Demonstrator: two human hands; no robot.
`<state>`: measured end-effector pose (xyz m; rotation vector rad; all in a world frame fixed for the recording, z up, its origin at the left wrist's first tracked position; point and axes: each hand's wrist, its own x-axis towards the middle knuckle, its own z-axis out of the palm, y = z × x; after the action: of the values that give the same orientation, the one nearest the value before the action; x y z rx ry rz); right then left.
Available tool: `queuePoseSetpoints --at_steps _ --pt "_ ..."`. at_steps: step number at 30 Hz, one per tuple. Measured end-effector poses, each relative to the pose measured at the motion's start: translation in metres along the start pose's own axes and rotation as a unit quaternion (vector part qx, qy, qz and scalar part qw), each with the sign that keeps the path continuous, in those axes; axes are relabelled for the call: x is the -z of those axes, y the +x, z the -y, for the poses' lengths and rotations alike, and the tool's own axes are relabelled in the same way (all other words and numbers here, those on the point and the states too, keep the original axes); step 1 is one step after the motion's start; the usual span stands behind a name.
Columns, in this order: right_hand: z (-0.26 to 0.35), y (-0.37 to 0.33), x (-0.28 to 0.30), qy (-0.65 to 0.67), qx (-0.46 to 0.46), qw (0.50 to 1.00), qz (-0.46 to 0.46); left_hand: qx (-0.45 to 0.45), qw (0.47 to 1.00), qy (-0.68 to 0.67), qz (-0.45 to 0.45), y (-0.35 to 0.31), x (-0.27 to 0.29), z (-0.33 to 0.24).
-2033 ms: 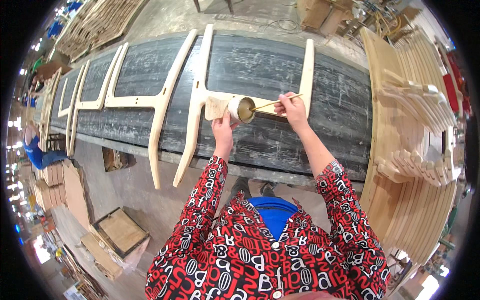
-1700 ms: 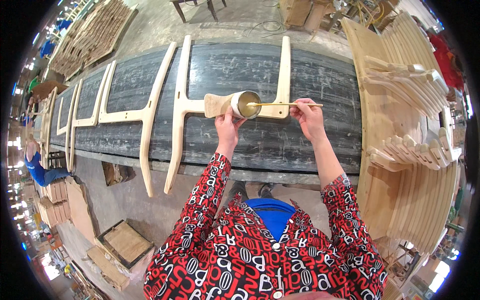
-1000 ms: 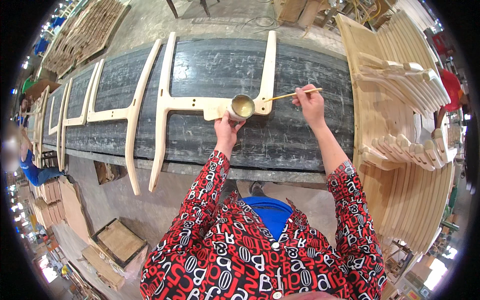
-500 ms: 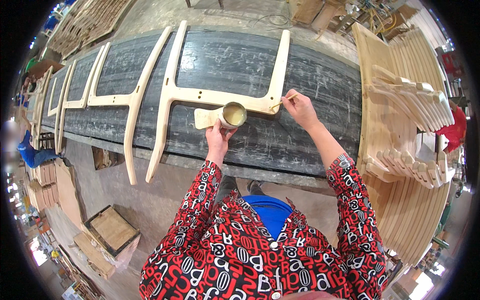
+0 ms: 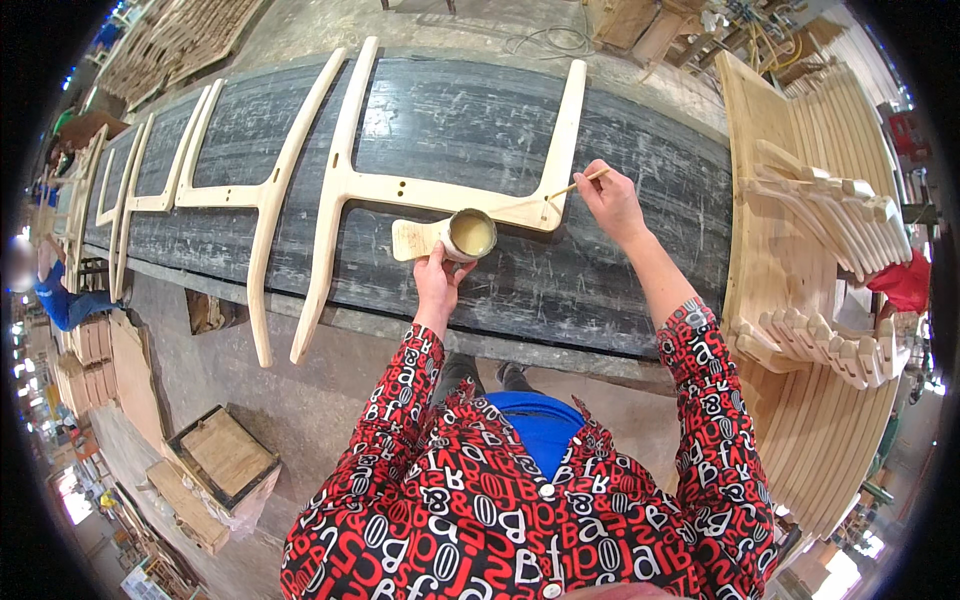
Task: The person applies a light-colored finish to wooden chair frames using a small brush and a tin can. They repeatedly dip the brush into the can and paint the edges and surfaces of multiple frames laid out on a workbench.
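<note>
Long, scuffed dark-grey table (image 5: 640, 280) spans the view; on its near-right part lies the nearest pale wooden frame (image 5: 450, 193), flat, its long leg overhanging the near edge. To the right, a stack of similar pale wooden frames (image 5: 800, 430) stands packed close. Left hand (image 5: 437, 285) curls round a round, white-sided cup (image 5: 446, 232) of cloudy yellowish fluid, held mouth-up just below the crossbar; a pale, paddle-shaped wooden board (image 5: 412, 240) juts leftward from the cup, join not visible. Right hand (image 5: 613, 208) pinches a thin, yellowish wooden stick (image 5: 580, 185), its lower end over the frame's right corner; contact cannot be told. Handling, as judged: frame stiff, fairly light but awkwardly long, best taken by crossbar and long leg together; cup light, prone to slop if tipped, best gripped low round the wall, rim perhaps tacky; stick light, snappable, best pinched toward its dry upper end. Count: table, 1; frames on it, at least 4, the far ones overlapping; stacked frames, several, too close to number; hands, 2; cup, 1; board, 1; stick, 1; round dark holes (image 5: 402, 184) at the crossbar's left part, 2.
</note>
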<state>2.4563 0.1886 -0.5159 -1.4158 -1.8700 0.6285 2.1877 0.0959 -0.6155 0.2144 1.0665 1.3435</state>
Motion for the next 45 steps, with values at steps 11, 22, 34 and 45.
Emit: queuePoseSetpoints --at_steps 11,22,34,45 --pt "-0.01 0.002 -0.024 -0.008 0.006 0.999 0.042 -0.012 1.0 0.004 0.009 -0.002 0.004 -0.001" --pt "0.0 -0.002 -0.007 -0.009 -0.029 0.999 0.035 -0.011 1.0 0.002 0.019 -0.002 0.001 0.003" --pt "-0.001 -0.025 -0.019 0.042 -0.004 0.998 0.042 -0.014 1.0 -0.006 0.013 -0.009 -0.001 0.011" --pt "-0.001 -0.015 -0.017 -0.052 0.031 0.993 0.102 -0.01 1.0 0.012 0.014 -0.005 -0.001 0.009"
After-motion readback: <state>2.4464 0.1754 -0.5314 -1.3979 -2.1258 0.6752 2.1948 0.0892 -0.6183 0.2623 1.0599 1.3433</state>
